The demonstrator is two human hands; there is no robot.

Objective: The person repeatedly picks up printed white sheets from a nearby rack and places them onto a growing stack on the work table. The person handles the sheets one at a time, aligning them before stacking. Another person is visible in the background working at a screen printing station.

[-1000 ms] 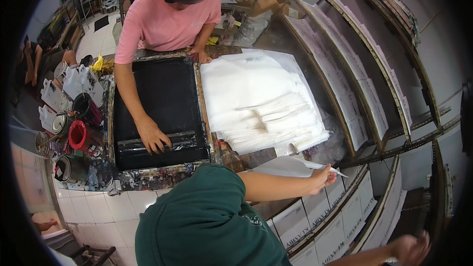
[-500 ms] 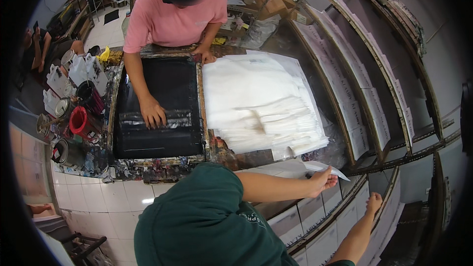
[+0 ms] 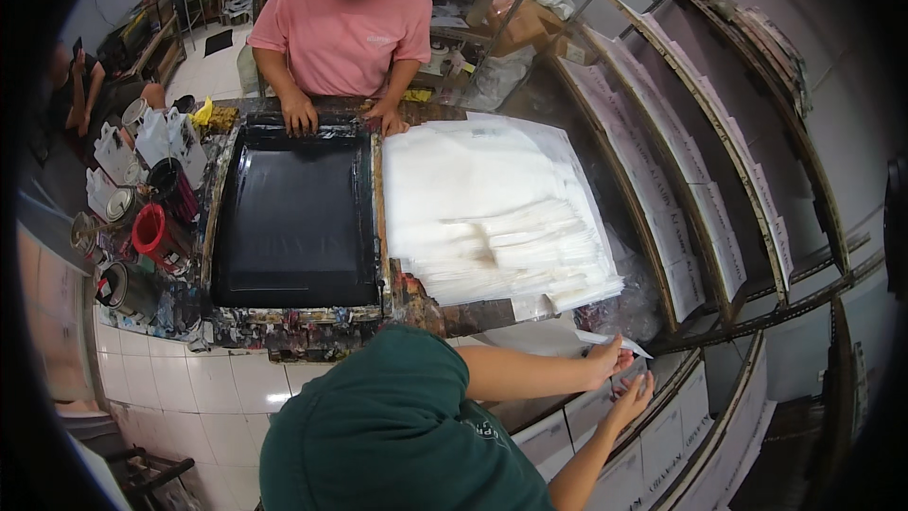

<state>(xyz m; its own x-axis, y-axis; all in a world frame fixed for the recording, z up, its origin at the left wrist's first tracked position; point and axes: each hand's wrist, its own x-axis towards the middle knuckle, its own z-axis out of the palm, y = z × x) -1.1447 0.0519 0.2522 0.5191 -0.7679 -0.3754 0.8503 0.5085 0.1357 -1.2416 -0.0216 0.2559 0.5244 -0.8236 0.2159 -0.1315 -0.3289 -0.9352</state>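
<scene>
My left hand [image 3: 610, 361] reaches out past the near right corner of the table, closed on the edge of a white sheet [image 3: 613, 342]. The sheet shows as a thin, curved strip, and the rest of it is hidden by my forearm. Just below it, my right hand [image 3: 632, 399] is raised with its fingers apart and nothing visible in it. Both hands are over a low rack whose shelves carry printed white sheets [image 3: 653, 449]. Left of my hands, a thick, uneven stack of white sheets [image 3: 492, 170] covers the table's right part.
A co-worker in pink [image 3: 350, 33] stands across the table, hands at the far edge of an ink-black printing screen [image 3: 293, 218]. Paint cans and a red bucket [image 3: 156, 229] crowd the left end. Tall racks of sheets [image 3: 676, 180] rise at the right; a stool [image 3: 151, 468] is lower left.
My right hand has moved left from the rack toward my left hand, which has shifted slightly left with the sheet. The co-worker's hand has slid from the screen's middle to its far edge.
</scene>
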